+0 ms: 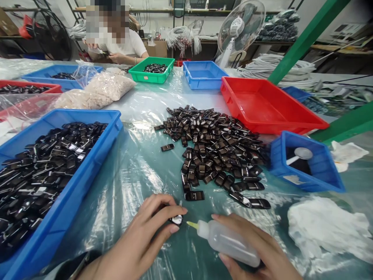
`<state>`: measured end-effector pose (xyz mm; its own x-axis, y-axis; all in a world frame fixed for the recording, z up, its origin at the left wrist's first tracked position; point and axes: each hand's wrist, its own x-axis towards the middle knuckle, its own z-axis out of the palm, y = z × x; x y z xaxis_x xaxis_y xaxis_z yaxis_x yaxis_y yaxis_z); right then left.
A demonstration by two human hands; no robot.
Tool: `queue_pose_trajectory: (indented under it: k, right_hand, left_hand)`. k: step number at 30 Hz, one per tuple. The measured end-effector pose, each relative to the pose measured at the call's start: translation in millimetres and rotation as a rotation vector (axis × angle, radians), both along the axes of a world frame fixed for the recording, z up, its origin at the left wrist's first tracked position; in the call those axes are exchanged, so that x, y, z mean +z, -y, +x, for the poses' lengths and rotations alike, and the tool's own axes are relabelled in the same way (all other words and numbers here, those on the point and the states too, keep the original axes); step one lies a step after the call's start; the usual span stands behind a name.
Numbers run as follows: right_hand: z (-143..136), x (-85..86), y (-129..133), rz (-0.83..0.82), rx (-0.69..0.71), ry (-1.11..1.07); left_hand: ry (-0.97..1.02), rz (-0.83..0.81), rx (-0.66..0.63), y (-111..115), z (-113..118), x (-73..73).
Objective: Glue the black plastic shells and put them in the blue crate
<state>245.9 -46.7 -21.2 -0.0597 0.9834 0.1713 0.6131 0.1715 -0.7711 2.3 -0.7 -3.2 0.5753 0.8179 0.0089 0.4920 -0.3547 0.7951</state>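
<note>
Between the thumb and fingers of my left hand (147,229) is a small black part (176,220) with a shiny, silvery end facing right. Most of that part is hidden behind the fingers. My right hand (250,237) grips a translucent squeeze bottle (230,241), tilted on its side. Its yellowish nozzle tip (191,224) points at the black part, with a small gap between them. Just beyond both hands lies a heap of similar glossy black parts (210,144), spread loosely on the plastic-covered table (134,167).
A blue bin (112,128) full of black parts stands left. At right are a small blue box (314,179) with a scoop inside, a red tray (274,105) and crumpled white cloth (326,229). A green tray (151,76) sits before a person (125,50) across the table.
</note>
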Motion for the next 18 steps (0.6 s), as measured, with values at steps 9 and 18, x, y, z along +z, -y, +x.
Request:
queue_pose_trajectory:
  k: [9, 18]
  right_hand:
    - [14, 3.7, -4, -0.043, 0.131, 0.013]
    - [11, -1.1, -4, -0.031, 0.119, -0.074]
  left_hand:
    - [-0.022, 0.017, -0.123, 0, -4, -1.0]
    - [-0.027, 0.031, -0.135, 0, -2, -0.9]
